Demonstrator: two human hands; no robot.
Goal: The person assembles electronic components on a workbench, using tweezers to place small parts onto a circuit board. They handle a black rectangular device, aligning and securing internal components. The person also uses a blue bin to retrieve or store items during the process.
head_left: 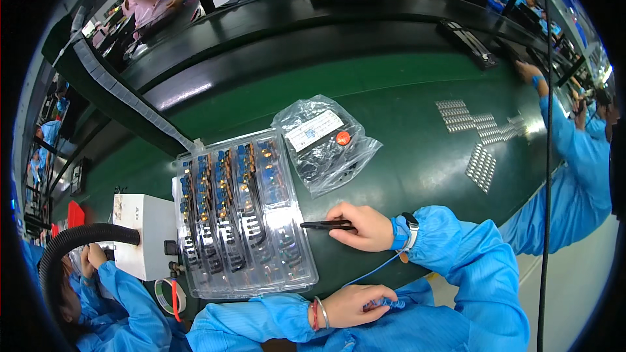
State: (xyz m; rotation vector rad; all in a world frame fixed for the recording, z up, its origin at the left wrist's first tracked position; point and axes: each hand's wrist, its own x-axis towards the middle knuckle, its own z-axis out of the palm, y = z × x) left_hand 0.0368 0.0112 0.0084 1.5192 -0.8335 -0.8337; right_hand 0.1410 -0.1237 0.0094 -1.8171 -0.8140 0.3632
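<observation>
My right hand [362,227] rests on the green table [404,156], closed around black tweezers [326,225] whose tips point left at a clear plastic tray [297,248]. The tray holds several rows of small blue and orange components. This wrist carries a watch and a blue strap [399,233], from which a thin blue cord [373,272] runs down. My left hand [352,305], with bracelets at the wrist, lies lower and pinches the coiled end of that cord against my right sleeve.
A crumpled clear bag [326,143] with a white label and an orange sticker lies behind the tray. Rows of small metal parts [482,133] sit at the right. At the left are a white box machine [140,234], a black hose [78,241] and a tape roll [171,294]. Co-workers in blue sit on both sides.
</observation>
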